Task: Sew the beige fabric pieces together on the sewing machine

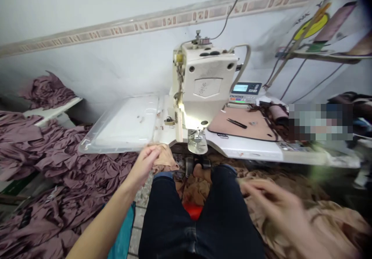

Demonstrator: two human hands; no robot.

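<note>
My left hand (149, 160) is closed on a small tan cloth piece (164, 157), at the front edge of the sewing table, left of the machine. The white sewing machine (207, 84) stands upright in the middle, its lamp lit above the presser foot and metal plate (197, 142). Over the tan fabric pile (334, 220) on the right is my right hand (270, 201), blurred by motion; whether its fingers hold anything cannot be made out.
Mauve fabric (72, 197) is heaped at the left. A clear plastic sheet (124, 123) covers the table's left part. Black tweezers (236, 123) lie on a pink mat (247, 129) beside a control panel (244, 92). Thread cones (334, 24) stand on a rack at upper right.
</note>
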